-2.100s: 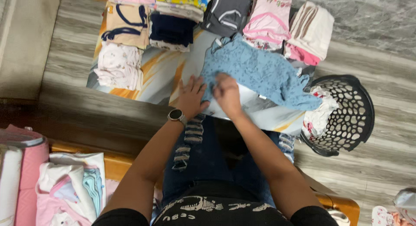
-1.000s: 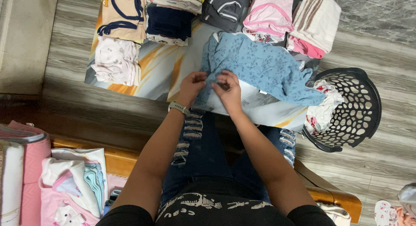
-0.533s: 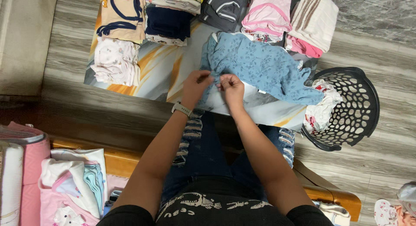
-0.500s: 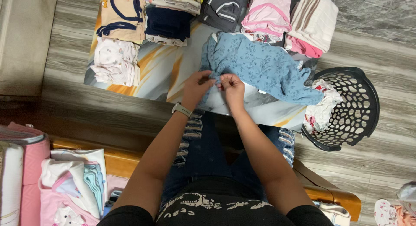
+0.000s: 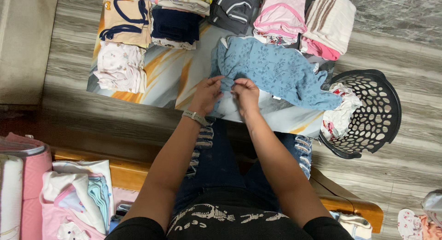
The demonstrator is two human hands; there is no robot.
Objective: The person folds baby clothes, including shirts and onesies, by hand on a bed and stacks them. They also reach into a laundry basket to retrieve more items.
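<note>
Left hand and right hand are both pinching the near edge of the blue floral garment, fingers closed on fabric, lying mid-surface. Folded stacks are sitting at 10–1 o'clock; black laundry basket at 3 o'clock.

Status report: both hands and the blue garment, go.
Left hand and right hand both pinch the near edge of the blue garment. It lies spread on the table. Folded stacks sit behind, black basket right.
</note>
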